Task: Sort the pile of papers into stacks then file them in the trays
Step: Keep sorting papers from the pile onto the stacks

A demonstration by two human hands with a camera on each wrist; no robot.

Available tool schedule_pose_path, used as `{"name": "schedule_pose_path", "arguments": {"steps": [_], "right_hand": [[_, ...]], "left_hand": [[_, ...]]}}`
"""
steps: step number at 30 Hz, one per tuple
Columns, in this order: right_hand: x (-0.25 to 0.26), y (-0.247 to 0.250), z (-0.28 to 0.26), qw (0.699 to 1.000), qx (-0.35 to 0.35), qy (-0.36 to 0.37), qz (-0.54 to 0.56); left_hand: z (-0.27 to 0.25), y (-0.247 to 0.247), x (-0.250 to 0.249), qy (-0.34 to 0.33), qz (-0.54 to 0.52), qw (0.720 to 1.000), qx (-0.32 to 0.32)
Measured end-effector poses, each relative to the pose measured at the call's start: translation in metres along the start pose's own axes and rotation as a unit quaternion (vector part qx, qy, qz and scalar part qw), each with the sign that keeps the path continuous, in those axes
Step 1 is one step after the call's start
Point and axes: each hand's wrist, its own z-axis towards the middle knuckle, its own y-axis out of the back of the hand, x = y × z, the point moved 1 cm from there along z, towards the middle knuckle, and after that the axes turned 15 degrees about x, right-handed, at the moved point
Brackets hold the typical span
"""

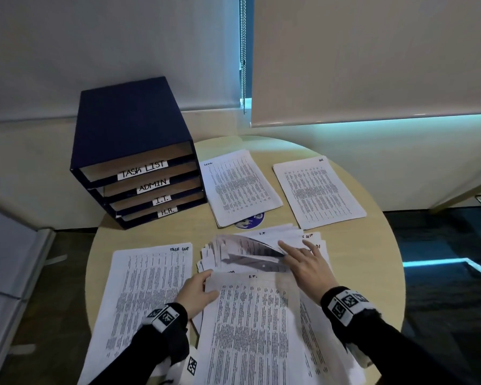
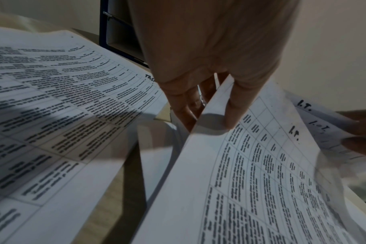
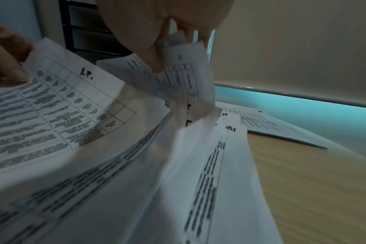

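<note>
A loose pile of papers [image 1: 261, 276] lies at the table's middle front. My left hand [image 1: 206, 284] pinches the top left corner of an I.T. sheet [image 2: 261, 165], thumb on top and fingers beneath, and the sheet is raised off the pile. My right hand [image 1: 297, 254] reaches over the pile's far end. Its thumb and fingers [image 3: 150, 52] hold the curled-up corners of several sheets [image 3: 178, 79]. The navy tray unit [image 1: 134, 162] stands at the back left with slots labelled TASK LIST, ADMIN, I.T. and H.R.
A task list stack [image 1: 150, 287] lies left of the pile. An admin stack [image 1: 239, 187] sits beside the trays, an H.R. stack [image 1: 317, 193] at the back right. The round table's edge [image 1: 395, 273] curves close on the right. A blue sticker [image 1: 250, 220] shows under the admin stack.
</note>
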Motion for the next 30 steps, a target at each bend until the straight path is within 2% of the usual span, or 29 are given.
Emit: {"name": "schedule_pose_path", "arguments": {"steps": [5, 9, 15, 21, 30], "right_hand": [[-0.001, 0.007, 0.01, 0.999, -0.01, 0.024, -0.035], [-0.004, 0.014, 0.012, 0.997, -0.011, 0.044, -0.064], [-0.006, 0.014, 0.011, 0.996, -0.052, 0.044, -0.066], [-0.002, 0.02, 0.012, 0.998, -0.018, 0.049, -0.036], [-0.005, 0.026, 0.018, 0.996, -0.008, 0.081, -0.032]], "left_hand": [[-0.002, -0.006, -0.014, 0.008, -0.015, 1.0, -0.011], [0.002, -0.002, -0.006, 0.002, -0.029, 1.0, -0.01], [0.013, 0.003, 0.011, 0.008, -0.036, 0.999, -0.002], [0.011, 0.002, 0.005, 0.016, -0.034, 0.999, -0.009], [0.011, 0.0, 0.004, 0.024, -0.043, 0.999, -0.019]]}}
